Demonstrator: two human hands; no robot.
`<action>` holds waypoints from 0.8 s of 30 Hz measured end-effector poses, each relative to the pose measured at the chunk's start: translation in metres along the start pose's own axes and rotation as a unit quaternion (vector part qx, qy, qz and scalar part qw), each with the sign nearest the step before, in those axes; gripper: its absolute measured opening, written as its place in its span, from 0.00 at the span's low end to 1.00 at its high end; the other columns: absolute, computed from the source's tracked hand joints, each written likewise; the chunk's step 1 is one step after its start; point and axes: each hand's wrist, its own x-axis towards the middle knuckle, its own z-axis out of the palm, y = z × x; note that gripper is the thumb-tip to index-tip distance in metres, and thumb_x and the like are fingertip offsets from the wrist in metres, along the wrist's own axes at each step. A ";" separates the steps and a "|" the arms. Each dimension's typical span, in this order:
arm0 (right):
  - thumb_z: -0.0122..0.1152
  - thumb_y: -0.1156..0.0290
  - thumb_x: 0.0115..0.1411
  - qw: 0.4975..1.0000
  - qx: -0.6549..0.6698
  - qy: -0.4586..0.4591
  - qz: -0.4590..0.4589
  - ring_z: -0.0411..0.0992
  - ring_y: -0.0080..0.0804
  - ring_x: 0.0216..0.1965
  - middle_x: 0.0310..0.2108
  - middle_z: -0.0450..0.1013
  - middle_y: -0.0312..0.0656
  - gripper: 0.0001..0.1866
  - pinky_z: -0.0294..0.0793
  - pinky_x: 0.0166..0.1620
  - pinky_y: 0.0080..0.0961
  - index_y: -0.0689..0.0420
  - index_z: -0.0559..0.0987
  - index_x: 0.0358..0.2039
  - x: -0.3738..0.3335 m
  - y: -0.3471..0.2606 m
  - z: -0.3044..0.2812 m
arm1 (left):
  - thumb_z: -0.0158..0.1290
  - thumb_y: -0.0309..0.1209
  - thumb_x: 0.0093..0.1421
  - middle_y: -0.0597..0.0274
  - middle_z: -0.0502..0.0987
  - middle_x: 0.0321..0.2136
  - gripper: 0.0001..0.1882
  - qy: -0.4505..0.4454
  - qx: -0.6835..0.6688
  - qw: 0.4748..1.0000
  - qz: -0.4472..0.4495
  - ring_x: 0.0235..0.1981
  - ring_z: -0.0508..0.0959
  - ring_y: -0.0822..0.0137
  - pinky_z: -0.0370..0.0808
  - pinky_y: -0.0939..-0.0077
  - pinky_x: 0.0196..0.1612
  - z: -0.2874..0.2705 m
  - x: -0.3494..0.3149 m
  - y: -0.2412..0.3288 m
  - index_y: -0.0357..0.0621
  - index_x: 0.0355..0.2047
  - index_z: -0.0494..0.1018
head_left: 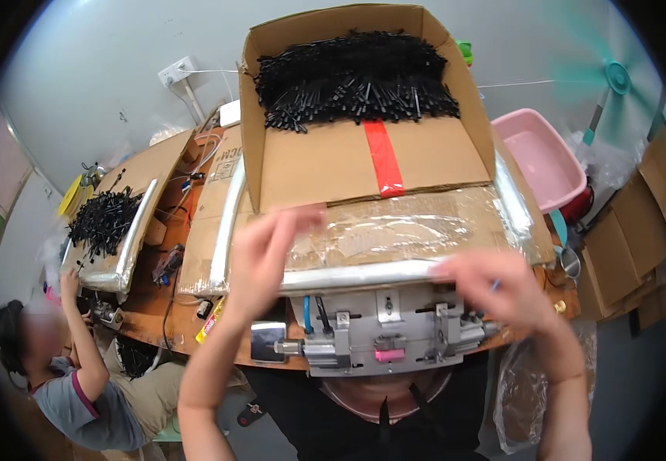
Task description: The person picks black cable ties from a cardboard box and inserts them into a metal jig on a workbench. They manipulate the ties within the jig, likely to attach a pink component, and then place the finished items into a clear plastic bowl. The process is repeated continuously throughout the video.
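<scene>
Head view: one wooden bench (145, 319), bearing a cardboard panel (440, 223) with clear tape across it and silvery-white strips along its sides and front edge. Left hand (260, 257), blurred, above the panel's left front; right hand (502, 284), blurred, by its front right corner; whether either grasps anything, cannot tell. One open cardboard box (310, 165) at the panel's far part, a red tape band down its floor; thin black parts (348, 77) heaped in its back half. One metal fixture (367, 319) at the bench's near edge, with a pink piece (389, 356). Left: a second cardboard sheet (156, 157) carrying more black parts (106, 219); a seated co-worker (87, 407) beside it. Right: one pink basin (536, 154); one teal fan (617, 77); flattened cartons (625, 250), leaning. Behind: pale wall (133, 38) with a white socket (177, 71).
</scene>
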 end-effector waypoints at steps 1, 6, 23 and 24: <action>0.60 0.70 0.62 0.997 0.024 0.071 0.010 0.78 0.31 0.32 0.33 0.80 0.48 0.11 0.76 0.38 0.25 0.63 0.82 0.40 0.027 0.021 -0.002 | 0.42 0.34 0.71 0.57 0.81 0.38 0.18 0.017 0.033 0.999 -0.015 0.38 0.77 0.71 0.72 0.77 0.41 -0.009 0.035 -0.030 0.33 0.42 0.78; 0.56 0.68 0.65 0.991 -0.047 0.127 0.007 0.76 0.28 0.34 0.34 0.79 0.44 0.13 0.75 0.38 0.26 0.64 0.79 0.44 0.177 0.077 0.011 | 0.44 0.39 0.68 0.40 0.76 0.43 0.21 0.106 0.350 0.929 0.049 0.48 0.73 0.46 0.69 0.57 0.53 -0.046 0.191 -0.161 0.32 0.43 0.77; 0.66 0.73 0.51 0.921 -0.332 0.148 -0.140 0.68 0.42 0.44 0.40 0.69 0.45 0.16 0.71 0.48 0.34 0.60 0.74 0.40 0.285 0.153 0.075 | 0.52 0.72 0.50 0.37 0.70 0.56 0.57 -0.071 0.358 0.886 -0.286 0.58 0.71 0.45 0.70 0.55 0.58 -0.004 0.282 -0.173 0.23 0.57 0.66; 0.66 0.72 0.52 0.920 -0.336 0.147 -0.137 0.68 0.41 0.45 0.39 0.69 0.45 0.18 0.71 0.48 0.35 0.61 0.74 0.43 0.284 0.155 0.076 | 0.52 0.71 0.50 0.37 0.70 0.56 0.57 -0.082 0.350 0.885 -0.296 0.57 0.72 0.45 0.71 0.56 0.57 -0.003 0.283 -0.166 0.22 0.56 0.66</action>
